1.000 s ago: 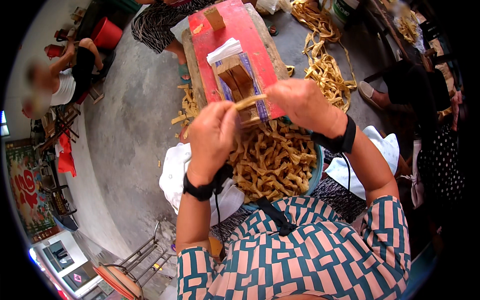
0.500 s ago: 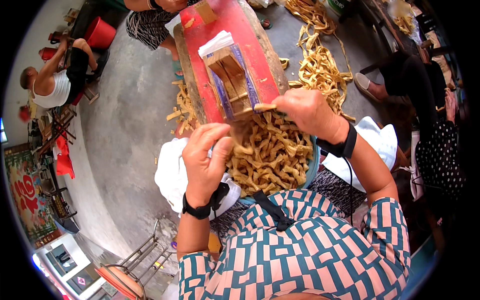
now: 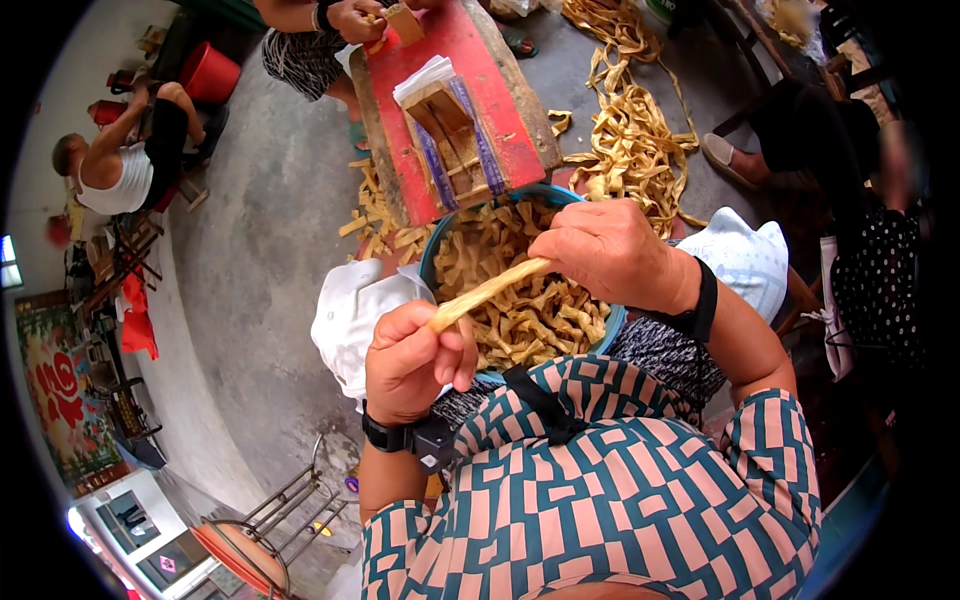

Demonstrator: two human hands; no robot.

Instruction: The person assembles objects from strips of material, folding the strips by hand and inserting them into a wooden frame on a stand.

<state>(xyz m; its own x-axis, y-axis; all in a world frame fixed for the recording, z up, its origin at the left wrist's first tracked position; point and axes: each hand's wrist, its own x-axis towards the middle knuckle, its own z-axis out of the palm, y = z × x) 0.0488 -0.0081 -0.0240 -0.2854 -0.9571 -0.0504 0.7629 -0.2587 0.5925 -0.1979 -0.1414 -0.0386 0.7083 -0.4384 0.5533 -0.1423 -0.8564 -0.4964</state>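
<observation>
A yellow-brown strip (image 3: 487,293) is stretched at a slant between my two hands. My left hand (image 3: 405,365) pinches its lower left end, while my right hand (image 3: 620,255) grips the upper right end with curled fingers. Below them stands a blue basin (image 3: 616,328) heaped with short knotted yellow-brown pieces (image 3: 540,325). Just beyond it, on a red-topped bench (image 3: 515,140), sits a small wooden frame (image 3: 440,105) with blue-patterned sides. White sheets (image 3: 424,78) are tucked at its far end.
Long strips (image 3: 635,130) lie on the floor at the right of the bench, short pieces (image 3: 375,215) at its left. Another person's hands (image 3: 355,18) work at the bench's far end. People sit at both sides. A metal-framed stool (image 3: 255,540) stands at lower left.
My right hand has come nearer my body, and my left hand, open before, has closed on the strip's other end. The strip now spans both hands. The other person's hands came further into view.
</observation>
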